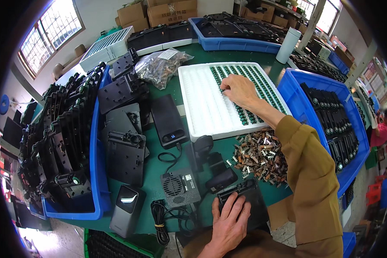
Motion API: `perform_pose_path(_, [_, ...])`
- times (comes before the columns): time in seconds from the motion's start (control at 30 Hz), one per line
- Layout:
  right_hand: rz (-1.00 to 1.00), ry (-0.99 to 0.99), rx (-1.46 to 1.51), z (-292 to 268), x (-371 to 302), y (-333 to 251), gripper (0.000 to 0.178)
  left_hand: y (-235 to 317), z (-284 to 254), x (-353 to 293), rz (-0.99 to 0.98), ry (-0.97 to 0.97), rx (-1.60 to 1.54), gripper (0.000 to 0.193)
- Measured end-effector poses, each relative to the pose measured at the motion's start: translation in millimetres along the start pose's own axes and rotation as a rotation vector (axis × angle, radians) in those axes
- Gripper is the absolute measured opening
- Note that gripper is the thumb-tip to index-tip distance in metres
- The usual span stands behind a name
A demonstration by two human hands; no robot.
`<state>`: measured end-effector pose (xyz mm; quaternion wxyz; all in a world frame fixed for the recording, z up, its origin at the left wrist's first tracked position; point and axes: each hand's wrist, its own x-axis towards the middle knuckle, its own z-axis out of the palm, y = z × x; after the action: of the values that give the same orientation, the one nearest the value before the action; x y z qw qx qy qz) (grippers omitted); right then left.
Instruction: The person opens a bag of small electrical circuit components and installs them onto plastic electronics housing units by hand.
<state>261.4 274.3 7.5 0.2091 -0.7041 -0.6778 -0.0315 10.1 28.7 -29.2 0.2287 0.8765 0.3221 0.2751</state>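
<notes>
My left hand (231, 217) lies with bent fingers over a flat black plastic panel (254, 205) at the table's near edge, holding it down. Farther off, my right hand (241, 91) reaches over a white foam tray (195, 122), fingertips drawn together at the rows of small green-and-black parts (268, 92). Whatever sits between those fingertips is hidden. Under my right forearm is a heap of small metal-and-brown switch-like pieces (260, 157). A black device on a stand (210, 165) stands just beyond my left hand.
Blue crates (98, 172) of black panels flank the table, another (241, 44) at the back. Power banks (167, 120), a small vented box (179, 187), coiled cable (160, 223) and loose black panels (124, 159) lie left. A bag of metal parts (163, 66) and white bottle (289, 45) stand beyond.
</notes>
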Motion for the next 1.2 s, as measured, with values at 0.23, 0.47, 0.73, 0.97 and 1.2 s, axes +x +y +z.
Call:
perform_pose_path(0.23, [0.116, -0.147, 0.026, -6.4, 18.8, 2.0, 0.012, 0.7, -0.6, -3.4, 0.02, 0.002, -0.008, 0.033])
perform_pose_path(0.47, [0.143, -0.202, 0.587, -21.9, 14.8, 30.4, 0.016, 1.4, -0.4, -3.9, 0.024, -0.001, -0.008, 0.033])
perform_pose_path(0.73, [0.137, -0.032, 0.87, -98.7, -60.1, -32.6, 0.022, -1.5, -1.6, 1.3, 0.04, 0.012, 0.007, 0.034])
perform_pose_path(0.97, [0.292, -0.107, 0.918, -123.6, -177.1, -71.5, 0.022, -1.5, -0.7, -5.6, 0.048, 0.006, -0.011, 0.034])
perform_pose_path(1.2, [0.503, -0.077, 0.909, -77.3, -260.5, -81.6, 0.017, 3.1, -2.6, -7.9, 0.042, -0.011, 0.015, 0.032])
